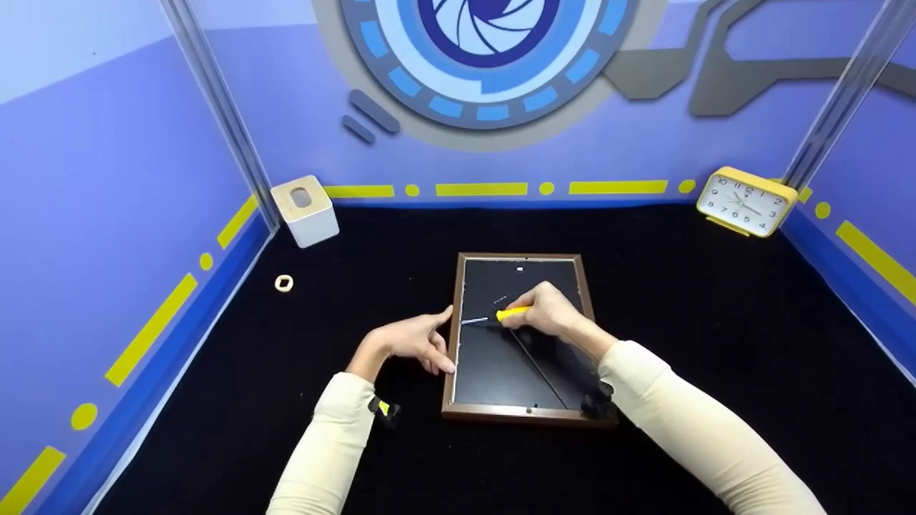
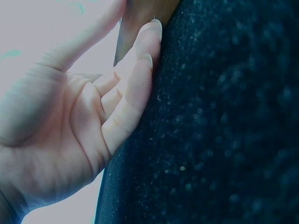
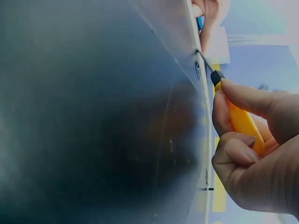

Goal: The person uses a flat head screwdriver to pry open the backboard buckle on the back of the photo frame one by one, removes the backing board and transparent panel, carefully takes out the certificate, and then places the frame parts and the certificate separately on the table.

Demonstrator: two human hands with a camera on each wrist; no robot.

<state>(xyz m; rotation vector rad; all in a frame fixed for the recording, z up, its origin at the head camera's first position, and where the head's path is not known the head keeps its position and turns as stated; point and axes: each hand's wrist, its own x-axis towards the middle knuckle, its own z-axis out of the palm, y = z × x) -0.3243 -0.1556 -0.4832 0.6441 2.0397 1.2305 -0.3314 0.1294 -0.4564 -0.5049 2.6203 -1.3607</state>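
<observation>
A brown picture frame (image 1: 450,386) lies with its black backing board (image 1: 486,365) facing up. My right hand (image 1: 551,309) grips a screwdriver (image 1: 512,313) by its yellow handle, above the board. Its thin metal shaft points left, the tip right at the frame's left inner edge. In the right wrist view, the tip meets the edge beside a small metal tab (image 3: 197,70). Relaxed, slightly bent fingers of my left hand (image 1: 411,337) rest against the frame's left side. The left wrist view shows those fingertips (image 2: 152,35) at the brown wood.
A white tissue box (image 1: 315,225) with a wooden top stands at the back left. A small pale ring-shaped piece (image 1: 284,277) lies in front of it. At the back right is a yellow alarm clock (image 1: 744,202). Black cloth (image 1: 215,400) covers the table, with blue walls around.
</observation>
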